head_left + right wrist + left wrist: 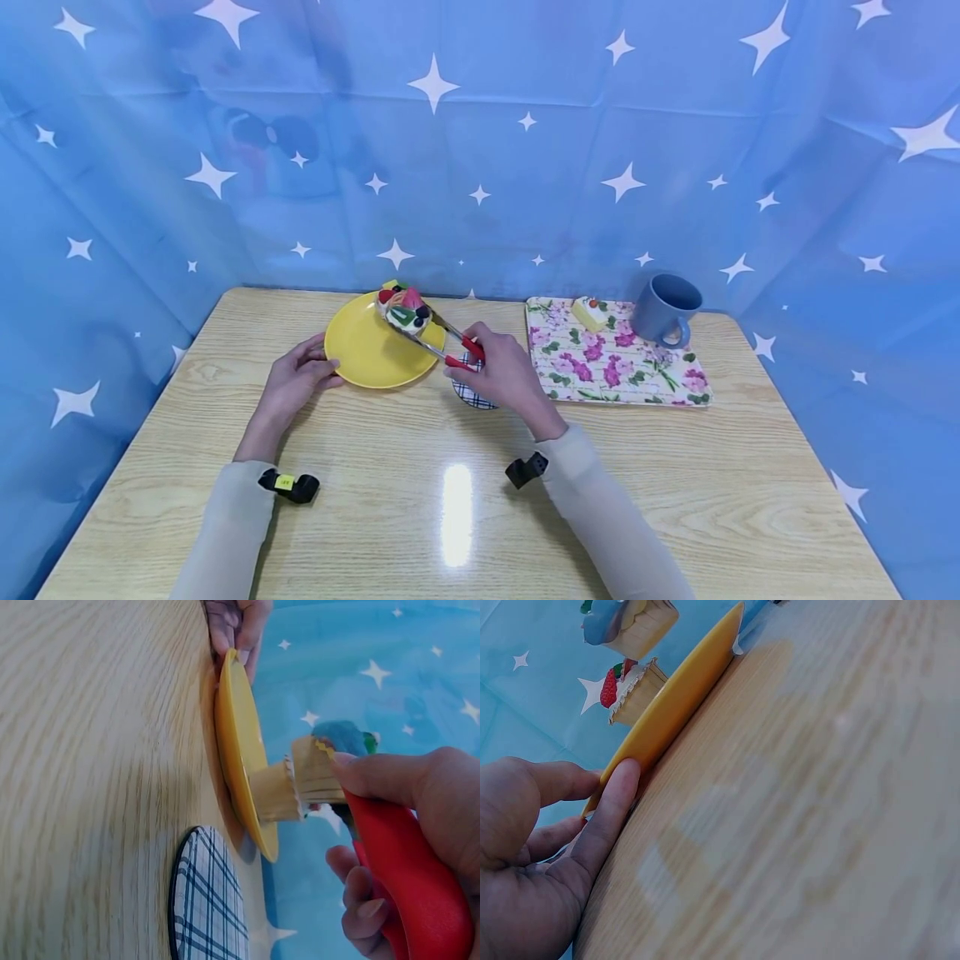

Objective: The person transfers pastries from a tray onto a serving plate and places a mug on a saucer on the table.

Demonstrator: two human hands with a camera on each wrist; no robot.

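My left hand [294, 377] pinches the rim of a yellow plate [367, 358] between thumb and fingers, at its left side. In my right hand [501, 367] is a pair of tongs [455, 362] with red handles and metal arms. The arms grip a fruit-topped cupcake [408, 320] over the plate's far right part. In the left wrist view this cupcake [646, 628] hangs above a second cupcake [636, 691], which has a strawberry on top and sits on the plate. From the head view, the two cupcakes overlap, so the second is partly hidden.
A checked round coaster [476, 398] lies right of the plate, partly under my right hand. Further right, a floral tray [600, 387] bears a small cake slice [588, 315] and a blue mug [656, 312]. A blue star-patterned curtain [487, 150] borders the wooden table [375, 517].
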